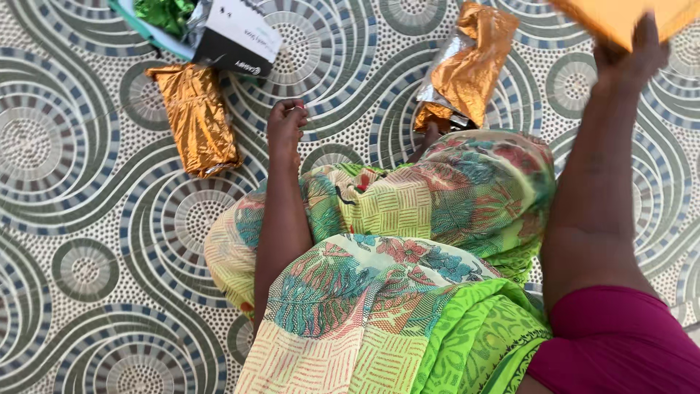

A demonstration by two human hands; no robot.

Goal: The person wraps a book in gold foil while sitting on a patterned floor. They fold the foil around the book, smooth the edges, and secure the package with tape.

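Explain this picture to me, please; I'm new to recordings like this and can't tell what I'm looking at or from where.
There is no machine here. One camera sits on a person's head and looks down, so you see their own body: two bare arms and lap in a bright flowered green cloth, seated on a floor mat with swirling blue and grey circles.

The right hand reaches up to the top edge and grips an orange sheet that is partly out of view. The left hand is curled loosely with its fingers down toward the mat, holding nothing that I can see.

On the mat lie a gold foil packet, a second crumpled gold packet, and a black-and-white box beside something green and shiny.
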